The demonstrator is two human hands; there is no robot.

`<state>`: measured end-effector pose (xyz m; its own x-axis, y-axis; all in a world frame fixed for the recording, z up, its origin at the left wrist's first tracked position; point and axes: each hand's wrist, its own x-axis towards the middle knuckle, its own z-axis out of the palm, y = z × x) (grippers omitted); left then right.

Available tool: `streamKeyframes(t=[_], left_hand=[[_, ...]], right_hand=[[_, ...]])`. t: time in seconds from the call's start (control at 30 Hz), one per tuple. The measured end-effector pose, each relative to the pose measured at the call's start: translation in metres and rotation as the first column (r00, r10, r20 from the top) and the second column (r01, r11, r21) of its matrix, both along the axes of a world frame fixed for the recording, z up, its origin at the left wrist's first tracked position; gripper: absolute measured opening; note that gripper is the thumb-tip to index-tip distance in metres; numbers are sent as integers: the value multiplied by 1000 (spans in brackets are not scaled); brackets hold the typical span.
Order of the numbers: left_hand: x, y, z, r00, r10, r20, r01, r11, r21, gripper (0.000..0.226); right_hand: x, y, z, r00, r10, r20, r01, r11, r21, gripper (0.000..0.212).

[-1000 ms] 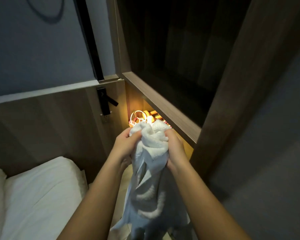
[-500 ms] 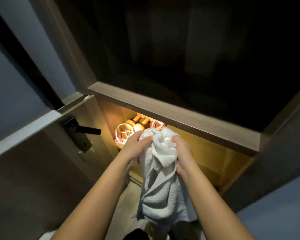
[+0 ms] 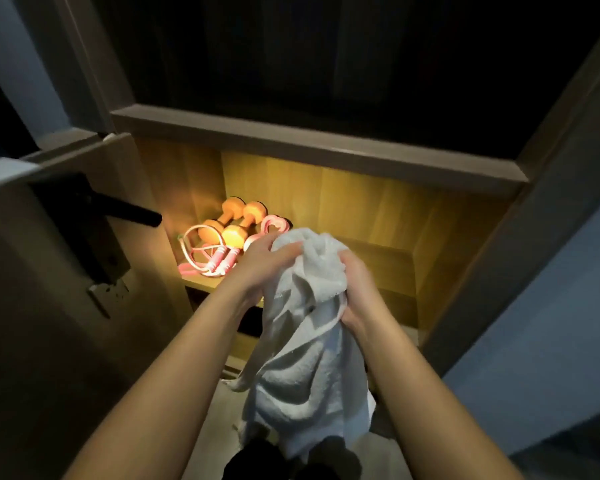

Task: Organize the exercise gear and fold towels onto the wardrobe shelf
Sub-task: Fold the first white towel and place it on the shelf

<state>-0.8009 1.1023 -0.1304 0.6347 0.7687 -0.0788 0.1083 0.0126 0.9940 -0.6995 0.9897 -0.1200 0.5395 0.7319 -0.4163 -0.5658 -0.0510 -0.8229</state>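
White terry towel, bunched and unfolded, hangs down the lower centre of the frame between two bare forearms; its tail ends just above a dark shape at the bottom edge that cannot be identified. The left hand holds the gathered top of the towel, fingers curled over the cloth from the left. The right hand grips the same bunch from the right, a little lower, fingers wrapped around the folds. The towel's top sits in front of the lit wardrobe shelf, at mid-frame; whether it touches the shelf cannot be told.

On the left part of that shelf, beyond the left hand, lies the exercise gear: a pink jump rope with striped handles nearest the front edge, two orange dumbbells side by side behind it, and a pink looped item just right of them, partly hidden by the towel. Yellow wood panels form the back wall.

At left, the wardrobe door stands open, its black lever handle pointing right. A brown horizontal board caps the lit section; the compartment above is dark.
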Motion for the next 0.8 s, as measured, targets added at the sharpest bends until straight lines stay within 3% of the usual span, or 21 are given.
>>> streamKeyframes(t=[0.1,0.23,0.4,0.53,0.67,0.8], left_hand=[[-24,-24,-12,992,-5,126,-1,999,46,37],[-57,-63,8,959,-6,285,-17,997,78,11],[-105,-109,110,936,-99,339,-7,954,298,12],[-147,-150,194,894,-168,415,-52,882,468,15],[-178,-181,229,878,-233,417,-18,856,516,21],[-173,-189,185,886,-196,419,-2,904,427,14]], right_hand=[[-35,-28,-3,1000,-12,8,11,987,163,28],[-83,-70,21,997,-15,77,-13,936,352,33],[-133,-116,105,968,-136,210,21,881,472,31],[-164,-157,173,915,-133,380,-150,763,629,54],[-183,-183,196,827,-275,491,-126,759,639,36],[-191,-191,156,921,-97,376,-169,772,613,67]])
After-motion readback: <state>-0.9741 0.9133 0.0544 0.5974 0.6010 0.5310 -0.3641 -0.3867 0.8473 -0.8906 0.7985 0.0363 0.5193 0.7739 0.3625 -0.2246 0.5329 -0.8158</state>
